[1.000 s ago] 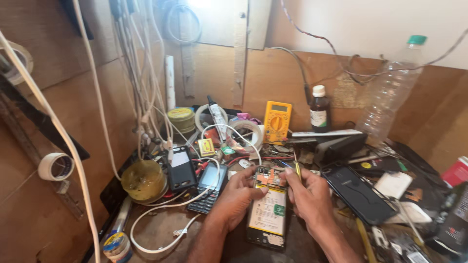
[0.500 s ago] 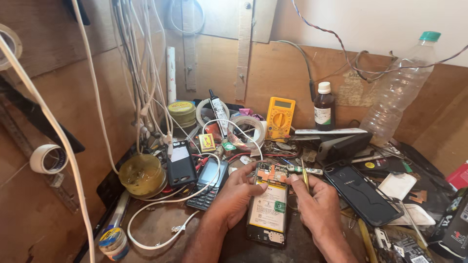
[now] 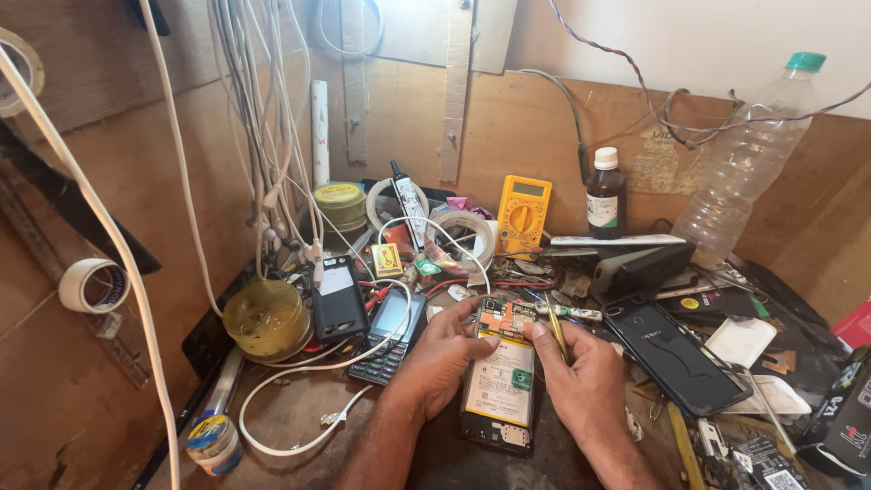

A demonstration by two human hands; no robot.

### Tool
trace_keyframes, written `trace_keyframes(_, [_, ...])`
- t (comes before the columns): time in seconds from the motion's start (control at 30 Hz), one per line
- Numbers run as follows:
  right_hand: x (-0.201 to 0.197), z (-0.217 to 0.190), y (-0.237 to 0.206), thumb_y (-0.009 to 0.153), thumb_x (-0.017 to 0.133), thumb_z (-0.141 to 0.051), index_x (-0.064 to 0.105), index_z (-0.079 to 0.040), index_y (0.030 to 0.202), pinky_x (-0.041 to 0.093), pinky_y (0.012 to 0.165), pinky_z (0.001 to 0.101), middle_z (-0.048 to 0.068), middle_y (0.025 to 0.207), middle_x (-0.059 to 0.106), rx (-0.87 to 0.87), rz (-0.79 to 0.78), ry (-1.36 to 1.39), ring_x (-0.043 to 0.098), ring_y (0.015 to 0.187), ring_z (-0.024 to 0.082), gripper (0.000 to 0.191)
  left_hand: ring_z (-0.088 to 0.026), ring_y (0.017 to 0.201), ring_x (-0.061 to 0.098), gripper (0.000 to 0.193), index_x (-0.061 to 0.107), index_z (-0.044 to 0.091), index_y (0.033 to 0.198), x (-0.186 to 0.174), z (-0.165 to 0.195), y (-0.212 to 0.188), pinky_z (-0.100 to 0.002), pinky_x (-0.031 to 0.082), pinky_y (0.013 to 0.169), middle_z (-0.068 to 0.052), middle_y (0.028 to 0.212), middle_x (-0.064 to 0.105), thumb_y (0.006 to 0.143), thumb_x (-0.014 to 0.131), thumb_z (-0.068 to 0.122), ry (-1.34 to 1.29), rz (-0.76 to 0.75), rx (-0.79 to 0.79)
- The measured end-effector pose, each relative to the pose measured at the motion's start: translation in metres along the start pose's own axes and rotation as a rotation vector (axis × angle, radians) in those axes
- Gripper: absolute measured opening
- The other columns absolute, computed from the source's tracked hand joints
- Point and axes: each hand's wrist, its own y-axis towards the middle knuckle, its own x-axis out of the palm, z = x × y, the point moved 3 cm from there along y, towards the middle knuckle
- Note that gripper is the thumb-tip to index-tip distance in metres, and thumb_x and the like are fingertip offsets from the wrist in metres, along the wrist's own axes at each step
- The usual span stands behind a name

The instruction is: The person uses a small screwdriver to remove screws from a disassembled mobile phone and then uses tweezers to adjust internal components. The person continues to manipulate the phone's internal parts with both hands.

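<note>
Left hand: fingers curled on opened phone's left edge.
Right hand: pinching tweezers over phone's far end.
Right: black phone.

Phone repair workshop: yellow multimeter, opened phones, hanging cables.
</note>
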Motion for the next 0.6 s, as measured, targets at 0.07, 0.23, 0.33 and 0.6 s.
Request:
trace_keyframes(0.07, [-0.0002, -0.0019, 0.0002, 0.093, 0.069, -0.028, 0.081, -0.004, 0.098, 0.05, 0.056, 0.0277, 0.003, 0.067, 0.079, -0.005, 0.003, 0.013, 0.06, 0.062, 0.003, 0.027, -0.025, 0.1, 0.073, 0.079, 0.031, -0.002, 0.155, -0.001, -0.0012, 0.001, -0.036, 0.06, 0.087, -0.021, 0.118, 0.07, 0.083, 0.061, -0.009, 0.017, 0.051, -0.011])
trace_keyframes(0.23, [-0.0007, -0.0048, -0.0023, 0.094, 0.07, -0.029, 0.08, -0.003, 0.095, 0.049, 0.054, 0.0293, 0.004, 0.063, 0.075, -0.012, 0.002, -0.02, 0.057, 0.06, 0.004, 0.028, -0.026, 0.1, 0.072, 0.078, 0.031, -0.003, 0.155, -0.0011, -0.0017, 0.0015, -0.036, 0.06, 0.087, -0.023, 0.117, 0.07, 0.083, 0.062, -0.008, 0.018, 0.013, 0.003])
trace_keyframes(0.33, [-0.0008, -0.006, -0.0022, 0.095, 0.069, -0.03, 0.079, -0.003, 0.094, 0.047, 0.053, 0.0303, 0.004, 0.061, 0.071, -0.027, -0.023, -0.037, 0.054, 0.059, 0.004, 0.029, -0.025, 0.1, 0.073, 0.077, 0.033, -0.004, 0.155, -0.0013, -0.0011, 0.0014, -0.035, 0.06, 0.087, -0.022, 0.117, 0.071, 0.083, 0.062, -0.008, 0.017, 0.016, 0.004])
trace_keyframes(0.6, [0.0006, 0.0014, 0.0029, 0.096, 0.065, -0.032, 0.083, -0.009, 0.097, 0.042, 0.048, 0.0295, 0.0, 0.055, 0.065, 0.096, -0.062, -0.013, 0.052, 0.05, 0.007, 0.03, -0.025, 0.098, 0.073, 0.074, 0.038, -0.002, 0.152, 0.0011, 0.001, -0.0008, -0.036, 0.061, 0.085, -0.02, 0.116, 0.071, 0.082, 0.062, -0.009, 0.044, 0.005, -0.009])
